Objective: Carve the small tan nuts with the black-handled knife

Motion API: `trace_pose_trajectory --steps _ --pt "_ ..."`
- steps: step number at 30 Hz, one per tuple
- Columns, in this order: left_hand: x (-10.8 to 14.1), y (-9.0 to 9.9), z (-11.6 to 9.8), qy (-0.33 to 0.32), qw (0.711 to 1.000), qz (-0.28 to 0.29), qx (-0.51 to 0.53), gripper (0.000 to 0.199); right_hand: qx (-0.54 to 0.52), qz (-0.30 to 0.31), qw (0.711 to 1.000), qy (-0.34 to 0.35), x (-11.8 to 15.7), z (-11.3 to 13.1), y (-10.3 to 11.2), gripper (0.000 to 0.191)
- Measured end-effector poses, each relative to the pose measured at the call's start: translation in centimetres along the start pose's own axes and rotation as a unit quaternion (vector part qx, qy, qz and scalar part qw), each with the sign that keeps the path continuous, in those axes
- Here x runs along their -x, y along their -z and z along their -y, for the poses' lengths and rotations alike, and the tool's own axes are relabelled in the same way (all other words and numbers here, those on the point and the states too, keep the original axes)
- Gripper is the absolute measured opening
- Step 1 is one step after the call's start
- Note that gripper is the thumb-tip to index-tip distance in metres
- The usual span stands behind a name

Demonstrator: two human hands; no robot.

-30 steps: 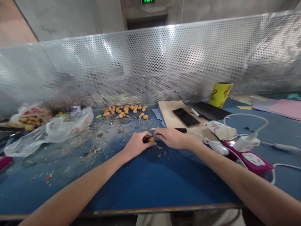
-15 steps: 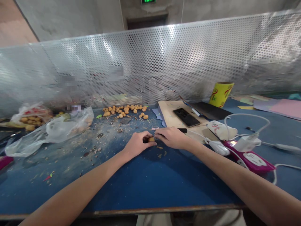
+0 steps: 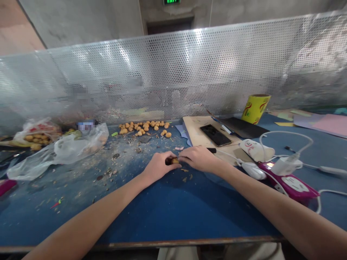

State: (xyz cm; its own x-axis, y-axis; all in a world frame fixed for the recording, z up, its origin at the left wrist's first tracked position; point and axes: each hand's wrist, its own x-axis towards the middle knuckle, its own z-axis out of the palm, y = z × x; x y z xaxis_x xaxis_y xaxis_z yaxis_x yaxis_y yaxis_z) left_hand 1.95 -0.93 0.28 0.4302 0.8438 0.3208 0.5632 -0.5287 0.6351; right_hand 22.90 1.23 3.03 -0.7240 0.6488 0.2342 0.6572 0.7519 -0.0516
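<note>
Your left hand (image 3: 158, 167) and right hand (image 3: 199, 159) meet mid-surface. Left fingers (image 3: 166, 156) clench a small tan nut (image 3: 175, 161); right fingers (image 3: 189, 153) close over a black-handled tool (image 3: 211, 150). Blue surface (image 3: 162, 213) scattered with shell crumbs. Nut pile (image 3: 143, 126) lies ahead, plastic bag (image 3: 62, 151) left, phone (image 3: 215, 135) on a wooden board (image 3: 192, 130) right. Perforated metal screen (image 3: 173, 72) runs behind; green exit sign (image 3: 171, 1) glows above a doorway (image 3: 170, 27) on the concrete wall (image 3: 81, 21).
</note>
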Motion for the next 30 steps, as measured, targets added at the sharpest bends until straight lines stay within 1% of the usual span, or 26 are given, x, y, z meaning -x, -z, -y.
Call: trace_pose_trajectory --steps 5,8,10,15,19,26,30 --pt "-0.2 0.0 0.1 -0.026 0.997 -0.001 -0.071 0.032 0.034 0.013 0.999 -0.013 0.1 0.7 0.6 0.027" --pt "-0.2 0.0 0.1 -0.032 0.992 0.007 -0.120 0.035 0.057 0.023 0.998 -0.024 0.2 1.0 0.8 0.027" --pt "-0.2 0.0 0.1 -0.034 0.990 0.014 -0.134 0.035 0.065 0.027 0.997 -0.025 0.2 1.1 0.9 0.028" --pt "-0.1 0.0 -0.2 -0.063 0.988 0.013 -0.143 0.029 0.074 0.035 0.997 0.008 0.5 1.0 0.9 0.028" --pt "-0.1 0.1 -0.4 -0.079 0.987 0.027 -0.138 0.028 0.094 0.032 0.995 0.021 0.6 1.1 0.8 0.029" --pt "-0.3 0.1 -0.2 -0.076 0.987 0.026 -0.137 0.033 0.100 0.038 0.994 -0.012 0.3 1.4 1.0 0.025" --pt "-0.3 0.1 0.0 -0.068 0.988 0.036 -0.133 0.039 0.093 0.036 0.995 -0.025 0.2 1.7 1.3 0.029"
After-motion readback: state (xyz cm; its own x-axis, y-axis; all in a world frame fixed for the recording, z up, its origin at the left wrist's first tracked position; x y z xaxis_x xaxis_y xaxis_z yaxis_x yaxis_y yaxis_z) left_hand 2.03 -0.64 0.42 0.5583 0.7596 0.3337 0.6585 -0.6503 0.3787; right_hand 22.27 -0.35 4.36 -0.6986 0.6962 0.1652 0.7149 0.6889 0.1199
